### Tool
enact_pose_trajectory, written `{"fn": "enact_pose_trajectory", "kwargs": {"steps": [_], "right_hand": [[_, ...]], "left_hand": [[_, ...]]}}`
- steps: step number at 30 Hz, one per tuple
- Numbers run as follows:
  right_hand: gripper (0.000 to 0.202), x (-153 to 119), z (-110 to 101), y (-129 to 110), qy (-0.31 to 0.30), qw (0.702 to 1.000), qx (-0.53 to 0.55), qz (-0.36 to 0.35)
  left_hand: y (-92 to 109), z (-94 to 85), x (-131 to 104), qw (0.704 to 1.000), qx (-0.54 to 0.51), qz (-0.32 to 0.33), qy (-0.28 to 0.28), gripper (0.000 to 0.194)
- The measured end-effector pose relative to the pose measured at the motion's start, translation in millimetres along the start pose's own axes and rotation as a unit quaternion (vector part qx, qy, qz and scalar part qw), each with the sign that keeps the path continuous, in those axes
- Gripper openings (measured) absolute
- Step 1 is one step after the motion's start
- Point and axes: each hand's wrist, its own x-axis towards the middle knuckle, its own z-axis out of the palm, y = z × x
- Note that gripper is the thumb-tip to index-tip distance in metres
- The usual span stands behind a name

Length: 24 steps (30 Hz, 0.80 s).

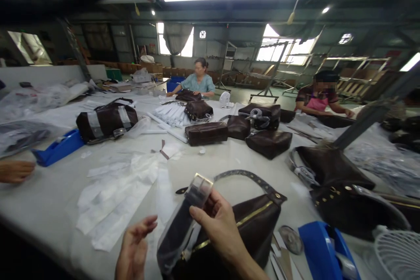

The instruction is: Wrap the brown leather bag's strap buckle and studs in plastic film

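Note:
My right hand is closed on a dark strap wrapped in clear plastic, just below its gold buckle. Under that hand lies a dark brown leather bag with a gold zipper and a studded handle arching behind it. To the left of the strap, my left hand is raised with its fingers apart, holding nothing. White paper sheets are spread on the table beyond my left hand.
Blue tape dispensers stand at right and left. Several brown bags lie across the table. Another person's hand is at the left edge; two people sit at the far side. A white fan is at lower right.

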Motion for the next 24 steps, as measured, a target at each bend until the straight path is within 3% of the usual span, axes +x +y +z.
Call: {"fn": "enact_pose_trajectory", "kwargs": {"steps": [3, 6, 7, 9, 11, 12, 14, 17, 21, 24], "right_hand": [[0.039, 2, -2, -7, -0.046, 0.996, -0.066, -0.026], [0.032, 6, -19, -4, -0.075, 0.956, -0.265, -0.105], [0.032, 7, -29, -1, -0.068, 0.921, -0.359, -0.135], [0.033, 6, -51, 8, -0.048, 0.824, -0.54, -0.163], [0.032, 0, -72, 17, -0.061, 0.736, -0.656, -0.152], [0.032, -5, -80, 20, -0.082, 0.712, -0.682, -0.146], [0.035, -15, -90, 21, -0.132, 0.702, -0.682, -0.159], [0.044, -25, -97, 13, -0.166, 0.717, -0.647, -0.198], [0.033, -33, -96, 8, -0.125, 0.716, -0.645, -0.236], [0.033, -43, -93, 23, -0.092, 0.69, -0.654, -0.295]], "left_hand": [[23, 15.3, 6, 0.996, 0.048, 0.025, -0.076, 0.067], [33, 29.1, 1, 0.989, 0.104, -0.006, -0.103, 0.059], [33, 30.7, -1, 0.992, 0.091, -0.003, -0.092, 0.052], [31, 29.2, -4, 0.998, 0.043, 0.012, -0.05, 0.047], [27, 24.1, -5, 1.0, 0.003, 0.018, -0.015, 0.045], [24, 21.6, -4, 1.0, -0.012, 0.016, -0.007, 0.044], [20, 19.3, 0, 0.999, -0.052, 0.001, -0.007, 0.042], [23, 23.4, 11, 0.988, -0.152, -0.015, -0.027, 0.033], [43, 31.8, 31, 0.955, -0.287, 0.03, -0.064, 0.025], [48, 29.4, 42, 0.928, -0.357, 0.054, -0.086, 0.021]]}}
